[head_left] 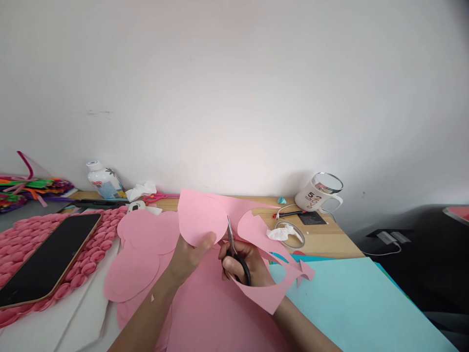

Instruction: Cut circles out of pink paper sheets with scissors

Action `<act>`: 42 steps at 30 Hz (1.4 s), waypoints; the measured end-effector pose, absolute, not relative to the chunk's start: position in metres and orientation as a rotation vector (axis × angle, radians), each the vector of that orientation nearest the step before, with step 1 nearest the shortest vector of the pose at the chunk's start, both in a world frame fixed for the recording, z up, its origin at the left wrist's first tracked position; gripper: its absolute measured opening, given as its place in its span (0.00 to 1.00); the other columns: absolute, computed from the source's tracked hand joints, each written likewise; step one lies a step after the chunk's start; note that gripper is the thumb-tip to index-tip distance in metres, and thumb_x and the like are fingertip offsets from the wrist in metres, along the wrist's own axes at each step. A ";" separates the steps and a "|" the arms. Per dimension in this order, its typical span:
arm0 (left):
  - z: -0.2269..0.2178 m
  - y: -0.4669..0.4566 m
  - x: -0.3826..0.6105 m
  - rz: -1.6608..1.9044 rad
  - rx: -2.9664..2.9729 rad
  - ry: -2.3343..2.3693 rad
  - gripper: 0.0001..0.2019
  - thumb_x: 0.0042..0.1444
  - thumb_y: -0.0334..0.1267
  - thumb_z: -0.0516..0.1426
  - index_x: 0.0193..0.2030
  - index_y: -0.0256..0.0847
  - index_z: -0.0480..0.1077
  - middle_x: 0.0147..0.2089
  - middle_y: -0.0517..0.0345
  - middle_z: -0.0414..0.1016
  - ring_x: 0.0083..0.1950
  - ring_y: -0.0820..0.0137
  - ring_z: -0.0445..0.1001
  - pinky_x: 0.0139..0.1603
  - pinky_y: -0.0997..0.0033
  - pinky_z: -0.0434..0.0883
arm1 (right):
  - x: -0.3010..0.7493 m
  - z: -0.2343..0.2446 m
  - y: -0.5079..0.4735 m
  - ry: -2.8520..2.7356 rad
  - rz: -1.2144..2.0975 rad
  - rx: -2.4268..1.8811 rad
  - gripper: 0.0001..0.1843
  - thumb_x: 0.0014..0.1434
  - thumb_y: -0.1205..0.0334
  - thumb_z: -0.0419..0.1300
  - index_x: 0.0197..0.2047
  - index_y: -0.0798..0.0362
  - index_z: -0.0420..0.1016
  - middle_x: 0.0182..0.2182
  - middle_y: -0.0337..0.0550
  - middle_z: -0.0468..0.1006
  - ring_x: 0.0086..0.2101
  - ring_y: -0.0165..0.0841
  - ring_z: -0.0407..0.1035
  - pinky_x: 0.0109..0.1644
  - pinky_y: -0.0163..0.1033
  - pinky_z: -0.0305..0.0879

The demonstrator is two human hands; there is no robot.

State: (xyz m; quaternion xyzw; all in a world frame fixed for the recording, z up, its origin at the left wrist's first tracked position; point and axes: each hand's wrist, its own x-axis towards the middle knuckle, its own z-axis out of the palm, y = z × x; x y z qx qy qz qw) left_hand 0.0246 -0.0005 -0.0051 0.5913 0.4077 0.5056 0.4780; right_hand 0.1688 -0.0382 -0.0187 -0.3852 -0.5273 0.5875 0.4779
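Note:
My left hand pinches a pink paper sheet and holds its rounded, partly cut part upright above the table. My right hand is closed on black-handled scissors, whose blades point up into the cut edge of the sheet. A curling pink offcut strip hangs over my right wrist. Several cut pink circles lie stacked on the table to the left of my hands.
A dark tablet rests on a pink knitted mat at the left. Teal paper lies at the right. A white mug, a tape roll, a bottle and coloured strips stand along the wall.

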 end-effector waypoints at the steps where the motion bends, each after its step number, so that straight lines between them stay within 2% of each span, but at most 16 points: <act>1: -0.006 0.000 0.024 1.233 1.444 0.990 0.07 0.48 0.40 0.58 0.26 0.42 0.63 0.21 0.61 0.67 0.38 0.62 0.74 0.35 0.66 0.73 | 0.169 -0.019 -0.039 -1.288 1.436 -0.950 0.06 0.49 0.63 0.58 0.23 0.52 0.66 0.14 0.34 0.66 0.17 0.27 0.59 0.22 0.34 0.55; 4: -0.007 0.000 0.025 1.241 1.457 0.966 0.07 0.50 0.41 0.57 0.29 0.41 0.67 0.25 0.58 0.71 0.41 0.62 0.74 0.40 0.65 0.73 | 0.168 -0.017 -0.040 -1.259 1.466 -0.947 0.08 0.49 0.62 0.59 0.22 0.52 0.65 0.13 0.32 0.64 0.17 0.27 0.59 0.22 0.33 0.55; 7: -0.008 -0.003 0.028 1.215 1.459 0.976 0.10 0.52 0.44 0.56 0.35 0.39 0.70 0.33 0.54 0.77 0.45 0.61 0.73 0.45 0.64 0.71 | 0.167 -0.017 -0.041 -1.210 1.488 -0.915 0.10 0.48 0.60 0.62 0.22 0.52 0.66 0.14 0.31 0.63 0.17 0.27 0.59 0.23 0.34 0.56; 10: -0.008 -0.005 0.032 1.178 1.383 1.001 0.13 0.53 0.46 0.56 0.37 0.39 0.72 0.37 0.52 0.78 0.44 0.61 0.74 0.44 0.64 0.72 | 0.167 -0.020 -0.040 -1.193 1.547 -0.879 0.10 0.48 0.58 0.64 0.24 0.52 0.68 0.14 0.31 0.64 0.18 0.27 0.61 0.25 0.34 0.58; 15: -0.010 0.003 0.032 1.240 1.226 1.066 0.11 0.53 0.43 0.56 0.28 0.38 0.73 0.27 0.54 0.79 0.38 0.62 0.77 0.45 0.63 0.71 | 0.170 -0.022 -0.042 -1.310 1.685 -0.882 0.13 0.45 0.55 0.68 0.32 0.52 0.74 0.20 0.33 0.69 0.21 0.27 0.62 0.26 0.32 0.59; 17: -0.011 0.008 0.029 1.297 1.174 1.131 0.10 0.52 0.39 0.56 0.24 0.38 0.72 0.21 0.56 0.76 0.30 0.63 0.76 0.39 0.64 0.72 | 0.172 -0.020 -0.043 -1.408 1.841 -0.830 0.16 0.43 0.53 0.69 0.32 0.54 0.75 0.20 0.34 0.69 0.21 0.25 0.61 0.24 0.30 0.58; 19: -0.011 0.011 0.026 1.332 1.141 1.143 0.09 0.51 0.37 0.56 0.23 0.37 0.71 0.16 0.58 0.73 0.23 0.65 0.74 0.30 0.66 0.71 | 0.175 -0.017 -0.042 -1.559 2.083 -0.593 0.19 0.40 0.53 0.71 0.32 0.57 0.75 0.21 0.35 0.70 0.20 0.24 0.61 0.23 0.28 0.57; 21: -0.009 0.013 0.024 1.334 1.127 1.124 0.08 0.50 0.35 0.56 0.23 0.37 0.70 0.15 0.60 0.72 0.20 0.67 0.72 0.26 0.67 0.69 | 0.182 -0.014 -0.037 -1.683 2.279 -0.075 0.21 0.36 0.54 0.73 0.29 0.59 0.75 0.20 0.37 0.70 0.20 0.24 0.62 0.23 0.28 0.59; 23: -0.006 0.012 0.023 1.311 1.127 1.099 0.06 0.50 0.34 0.56 0.24 0.37 0.70 0.15 0.60 0.72 0.19 0.68 0.70 0.25 0.68 0.68 | 0.193 -0.013 -0.030 -1.611 2.257 0.560 0.23 0.31 0.52 0.73 0.25 0.60 0.74 0.17 0.38 0.70 0.19 0.25 0.64 0.23 0.30 0.61; 25: -0.004 0.012 0.024 1.274 1.141 1.050 0.05 0.50 0.34 0.56 0.25 0.37 0.69 0.16 0.59 0.72 0.20 0.69 0.70 0.25 0.67 0.68 | 0.205 -0.013 -0.025 -1.473 2.209 0.659 0.22 0.37 0.44 0.68 0.21 0.56 0.72 0.13 0.34 0.67 0.16 0.25 0.64 0.23 0.31 0.63; 27: -0.003 0.011 0.025 1.249 1.140 0.998 0.04 0.49 0.35 0.56 0.28 0.37 0.68 0.17 0.59 0.73 0.22 0.67 0.72 0.27 0.67 0.69 | 0.214 -0.013 -0.022 -1.281 2.136 0.629 0.22 0.44 0.42 0.64 0.21 0.53 0.69 0.10 0.27 0.61 0.12 0.20 0.58 0.23 0.30 0.63; 29: -0.004 0.011 0.026 1.248 1.118 0.994 0.05 0.49 0.36 0.57 0.28 0.37 0.68 0.18 0.58 0.74 0.23 0.65 0.74 0.27 0.66 0.69 | 0.216 -0.014 -0.023 -0.847 1.935 0.233 0.18 0.48 0.44 0.64 0.26 0.51 0.70 0.11 0.22 0.52 0.11 0.16 0.47 0.24 0.29 0.63; 30: -0.005 0.011 0.026 1.249 1.113 1.003 0.05 0.49 0.36 0.58 0.28 0.37 0.67 0.19 0.57 0.75 0.24 0.65 0.74 0.27 0.66 0.69 | 0.214 -0.015 -0.024 -0.760 1.886 -0.009 0.17 0.47 0.45 0.66 0.28 0.51 0.71 0.12 0.22 0.50 0.12 0.17 0.45 0.26 0.30 0.64; 34: -0.005 0.009 0.026 1.229 1.164 1.019 0.06 0.50 0.38 0.58 0.30 0.36 0.69 0.20 0.56 0.75 0.25 0.65 0.74 0.29 0.66 0.69 | 0.194 -0.021 -0.030 -0.915 1.864 -0.541 0.19 0.50 0.47 0.65 0.33 0.55 0.74 0.17 0.30 0.59 0.19 0.24 0.57 0.27 0.34 0.63; 37: -0.003 0.008 0.027 1.221 1.198 1.037 0.07 0.51 0.38 0.57 0.28 0.36 0.70 0.19 0.56 0.74 0.24 0.67 0.72 0.29 0.65 0.69 | 0.185 -0.025 -0.033 -1.092 1.859 -0.596 0.20 0.51 0.46 0.63 0.34 0.58 0.74 0.20 0.35 0.64 0.22 0.27 0.63 0.28 0.36 0.63; 42: -0.001 0.005 0.031 1.254 1.171 1.043 0.10 0.50 0.39 0.57 0.21 0.38 0.70 0.18 0.55 0.73 0.23 0.67 0.71 0.28 0.65 0.68 | 0.186 -0.026 -0.033 -1.178 1.945 -0.559 0.23 0.50 0.45 0.64 0.35 0.60 0.74 0.20 0.35 0.64 0.21 0.27 0.62 0.31 0.41 0.66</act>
